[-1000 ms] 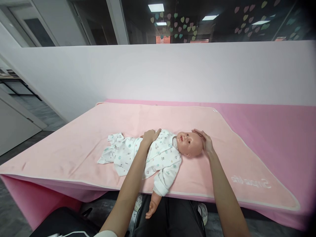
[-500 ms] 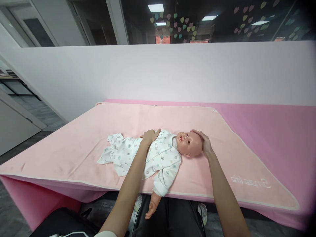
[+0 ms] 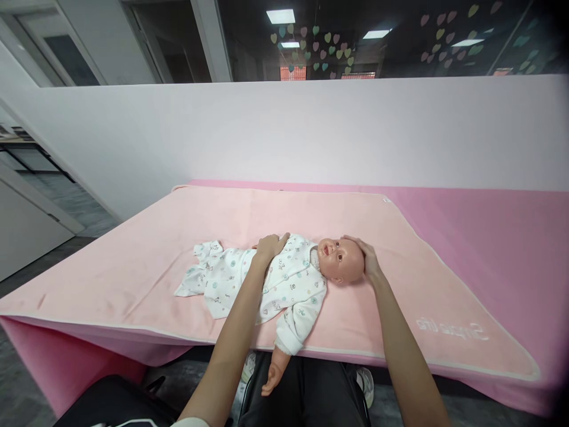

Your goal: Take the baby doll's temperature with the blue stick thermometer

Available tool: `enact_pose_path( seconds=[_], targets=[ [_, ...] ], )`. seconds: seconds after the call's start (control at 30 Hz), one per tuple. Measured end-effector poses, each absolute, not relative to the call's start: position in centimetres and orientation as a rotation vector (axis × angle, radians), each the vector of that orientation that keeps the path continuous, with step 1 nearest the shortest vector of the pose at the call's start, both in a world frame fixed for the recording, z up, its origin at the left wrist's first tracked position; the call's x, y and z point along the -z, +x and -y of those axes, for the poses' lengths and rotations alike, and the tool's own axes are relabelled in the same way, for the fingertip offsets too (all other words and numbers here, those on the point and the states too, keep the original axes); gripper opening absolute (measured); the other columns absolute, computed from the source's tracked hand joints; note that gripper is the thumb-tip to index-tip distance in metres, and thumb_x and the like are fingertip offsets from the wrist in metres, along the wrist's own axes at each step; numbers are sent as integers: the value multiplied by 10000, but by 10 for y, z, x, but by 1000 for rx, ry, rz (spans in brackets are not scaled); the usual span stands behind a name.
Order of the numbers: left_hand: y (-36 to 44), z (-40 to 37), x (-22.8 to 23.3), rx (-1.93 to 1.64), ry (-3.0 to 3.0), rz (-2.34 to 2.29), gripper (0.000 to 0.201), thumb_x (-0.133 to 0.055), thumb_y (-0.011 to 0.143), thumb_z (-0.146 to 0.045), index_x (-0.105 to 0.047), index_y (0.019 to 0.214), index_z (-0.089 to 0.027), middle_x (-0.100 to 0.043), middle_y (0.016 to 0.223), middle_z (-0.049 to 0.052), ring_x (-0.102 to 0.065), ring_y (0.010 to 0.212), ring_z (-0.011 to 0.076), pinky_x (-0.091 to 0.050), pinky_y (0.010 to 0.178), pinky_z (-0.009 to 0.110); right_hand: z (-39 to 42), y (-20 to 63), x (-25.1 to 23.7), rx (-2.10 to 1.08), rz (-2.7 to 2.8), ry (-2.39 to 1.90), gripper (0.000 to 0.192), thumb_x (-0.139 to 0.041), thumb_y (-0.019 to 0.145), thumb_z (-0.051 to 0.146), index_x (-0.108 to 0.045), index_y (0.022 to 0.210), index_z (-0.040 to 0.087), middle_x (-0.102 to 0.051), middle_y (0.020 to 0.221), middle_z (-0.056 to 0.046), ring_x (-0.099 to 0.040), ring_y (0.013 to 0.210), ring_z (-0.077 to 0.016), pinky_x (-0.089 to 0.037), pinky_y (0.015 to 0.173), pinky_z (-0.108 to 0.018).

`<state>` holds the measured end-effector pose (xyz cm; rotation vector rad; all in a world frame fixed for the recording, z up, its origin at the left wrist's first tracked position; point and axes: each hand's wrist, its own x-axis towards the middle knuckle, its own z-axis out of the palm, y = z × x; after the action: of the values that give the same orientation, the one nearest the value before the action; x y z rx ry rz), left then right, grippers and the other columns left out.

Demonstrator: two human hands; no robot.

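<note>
A baby doll (image 3: pixel 291 279) in a white printed outfit lies on its back across a peach blanket (image 3: pixel 155 237), head to the right. My left hand (image 3: pixel 270 244) rests over the far side of its body, thumb spread out; the other fingertips are partly hidden. Cupped against the crown of the doll's head (image 3: pixel 340 259) is my right hand (image 3: pixel 365 255), its fingers stretched along the top. The doll's near arm (image 3: pixel 276 367) hangs past the blanket's front edge. A bit of its far hand (image 3: pixel 255 246) shows beside my left hand.
Beneath the blanket is a pink table cover (image 3: pixel 502 255). A white wall (image 3: pixel 311 133) rises behind it, under a dark window with heart stickers. My legs (image 3: pixel 306 391) are below the front edge, with a black object (image 3: pixel 111 403) at lower left.
</note>
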<state>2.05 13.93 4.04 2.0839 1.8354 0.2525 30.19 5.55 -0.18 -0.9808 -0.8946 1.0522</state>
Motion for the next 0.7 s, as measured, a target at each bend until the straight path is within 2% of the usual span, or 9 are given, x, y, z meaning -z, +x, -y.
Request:
enact_pose_path(
  seconds=[0.2,0.37,0.57,0.7],
  targets=[
    [21,-137,-42,-263,2091,-1823,700,-192,819,-650,-657,902,-133,-663,1002,178,-578,980,347,-357,909,445,-54,303,-1,-1093,900,-976,420,-583,715,533,-699,931,192,-663,1081,-57,-541,1119,-263,-361,1028,-398],
    [21,-137,-42,-276,2077,-1828,692,-199,817,-651,-658,893,-139,-664,998,181,-578,979,359,-357,892,463,-55,309,-1,-1063,836,-931,466,-535,733,577,-684,963,200,-651,1103,-70,-535,1137,-243,-365,1028,-382],
    [21,-135,-44,-288,2067,-1814,679,-209,818,-649,-655,854,-139,-665,981,192,-581,971,363,-349,898,478,-54,296,1,-1188,873,-1005,439,-596,702,524,-691,939,167,-681,1020,-77,-597,1014,-270,-432,947,-397],
    [21,-135,-44,-321,2056,-1810,679,-220,811,-659,-651,852,-136,-664,974,191,-576,972,371,-342,900,482,-53,302,-1,-1124,836,-989,422,-590,720,521,-694,940,176,-663,1075,-68,-566,1079,-257,-394,996,-377]
  ],
)
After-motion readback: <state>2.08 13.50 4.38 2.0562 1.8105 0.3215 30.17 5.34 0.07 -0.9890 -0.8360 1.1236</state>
